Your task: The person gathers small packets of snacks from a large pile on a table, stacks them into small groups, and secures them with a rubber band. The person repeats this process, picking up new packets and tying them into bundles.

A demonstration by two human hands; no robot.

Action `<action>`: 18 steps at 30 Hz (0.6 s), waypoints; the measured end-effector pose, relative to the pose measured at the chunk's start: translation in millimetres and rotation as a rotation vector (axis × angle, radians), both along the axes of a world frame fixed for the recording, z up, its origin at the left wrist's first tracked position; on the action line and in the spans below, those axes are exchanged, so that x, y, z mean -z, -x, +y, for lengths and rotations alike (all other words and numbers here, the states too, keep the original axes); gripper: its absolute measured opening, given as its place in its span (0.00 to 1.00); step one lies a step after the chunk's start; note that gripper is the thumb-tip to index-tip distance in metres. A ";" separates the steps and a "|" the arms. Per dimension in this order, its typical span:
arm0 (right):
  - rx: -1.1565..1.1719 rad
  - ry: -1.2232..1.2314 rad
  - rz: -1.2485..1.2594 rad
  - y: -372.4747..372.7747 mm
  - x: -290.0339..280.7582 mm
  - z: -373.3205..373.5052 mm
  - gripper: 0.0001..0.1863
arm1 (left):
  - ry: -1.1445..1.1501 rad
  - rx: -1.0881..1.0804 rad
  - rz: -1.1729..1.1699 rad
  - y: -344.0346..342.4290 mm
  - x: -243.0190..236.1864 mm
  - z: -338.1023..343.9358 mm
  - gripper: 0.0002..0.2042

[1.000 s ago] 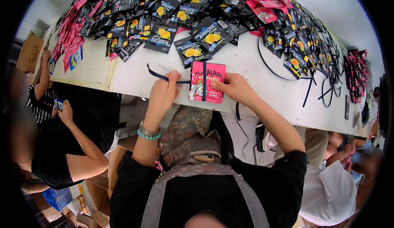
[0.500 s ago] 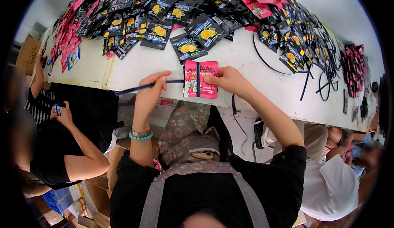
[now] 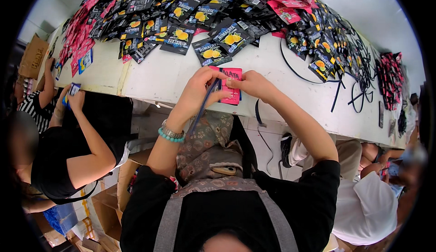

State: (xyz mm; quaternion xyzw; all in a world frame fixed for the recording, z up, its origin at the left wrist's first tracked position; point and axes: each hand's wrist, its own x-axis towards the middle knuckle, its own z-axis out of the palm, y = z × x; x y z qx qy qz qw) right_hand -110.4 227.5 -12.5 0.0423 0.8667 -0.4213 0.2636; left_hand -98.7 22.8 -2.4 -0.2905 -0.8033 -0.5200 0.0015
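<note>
Near the table's front edge, a pink sachet (image 3: 234,75), perhaps topping a small stack, lies between my hands. My right hand (image 3: 259,86) grips its right side, thumb on the front face. Bent over the sachet's left half, my left hand (image 3: 198,87) is closed with a dark blue strap (image 3: 201,109) in it. The strap's loose tail hangs down past the table edge toward my apron. My left fingers hide the strap's path across the sachet. Black sachets with lemon pictures (image 3: 211,53) lie just beyond my hands.
A heap of black and pink sachets (image 3: 181,11) covers the back of the white table (image 3: 150,81). Loose black straps (image 3: 361,88) tangle at the right, near bundled pink sachets (image 3: 389,79). Co-workers sit on both sides; one's hand (image 3: 76,98) at left holds a small packet.
My left hand has moved right and onto the sachet, bringing the strap with it; the strap's tail has swung from sideways to steeply down. My right hand stays nearly in place.
</note>
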 end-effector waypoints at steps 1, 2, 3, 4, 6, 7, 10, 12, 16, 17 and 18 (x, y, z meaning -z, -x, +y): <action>0.002 0.031 0.020 -0.5 8.6 0.7 0.28 | 0.052 0.005 0.059 -3.4 -1.4 -4.1 0.18; 0.004 0.062 0.040 -1.0 14.5 1.9 0.29 | 0.122 0.007 0.122 -3.6 6.1 -9.7 0.23; -0.010 0.058 0.059 -0.6 18.1 4.5 0.29 | 0.102 0.007 0.084 -3.2 12.4 -11.9 0.22; -0.031 0.055 0.074 0.5 20.0 4.4 0.29 | 0.083 0.001 0.044 -3.5 17.2 -14.6 0.22; -0.068 0.035 0.093 0.0 19.9 2.2 0.29 | 0.061 -0.018 -0.020 -6.1 21.6 -17.0 0.22; -0.084 0.014 0.095 -2.3 14.8 1.7 0.29 | 0.053 -0.030 -0.045 -9.7 22.9 -13.8 0.21; -0.146 -0.139 0.141 -5.6 0.0 -3.1 0.30 | 0.034 -0.062 -0.042 -14.3 26.2 -9.6 0.21; -0.162 -0.183 0.130 -5.3 -5.1 -3.1 0.31 | 0.035 -0.074 0.016 -15.0 27.6 -7.6 0.20; -0.101 0.002 0.023 -6.7 -9.5 2.4 0.31 | 0.062 -0.089 0.091 -13.7 27.9 -0.8 0.20; -0.078 0.075 0.001 -9.0 -10.3 2.8 0.32 | 0.072 -0.098 0.085 -13.6 27.9 0.2 0.20; -0.065 0.106 -0.017 -10.6 -12.1 2.4 0.32 | 0.067 -0.096 0.059 -13.4 28.5 0.8 0.19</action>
